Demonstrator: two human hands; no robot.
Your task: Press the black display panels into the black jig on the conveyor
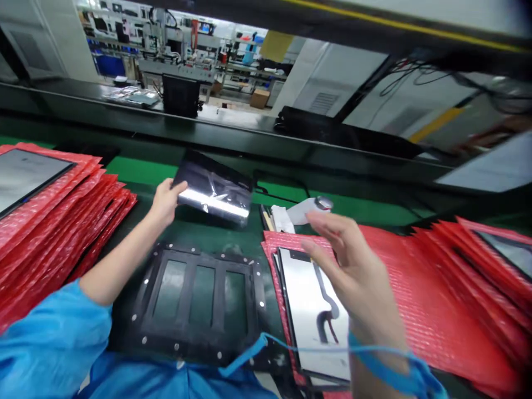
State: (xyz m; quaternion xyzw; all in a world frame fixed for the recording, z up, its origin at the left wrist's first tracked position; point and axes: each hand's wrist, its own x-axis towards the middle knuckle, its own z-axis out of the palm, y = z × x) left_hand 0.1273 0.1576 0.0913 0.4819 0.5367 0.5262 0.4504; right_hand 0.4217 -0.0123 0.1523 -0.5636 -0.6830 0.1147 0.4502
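My left hand (pixel 165 204) grips the left edge of a glossy dark panel (pixel 214 191), tilted above the green mat with light reflecting off it. Raised on the right, my right hand (pixel 347 255) is slightly blurred, its fingers apart and holding nothing; a blue strap circles that wrist. Beneath and beside it lie silver-backed panels (pixel 307 316) on red bubble wrap. A black frame (pixel 187 293) with three rectangular openings lies between my arms. Just beyond my right fingers is a white bottle (pixel 305 210) with a metallic top.
Red bubble-wrap sleeves (pixel 83 205) are piled at the left, a panel (pixel 29 172) on top. More red sleeves (pixel 449 288) lie at the right. A dark ledge (pixel 233 130) crosses behind, bearing a black monitor-like object (pixel 182 95). A blue cord crosses the silver panels.
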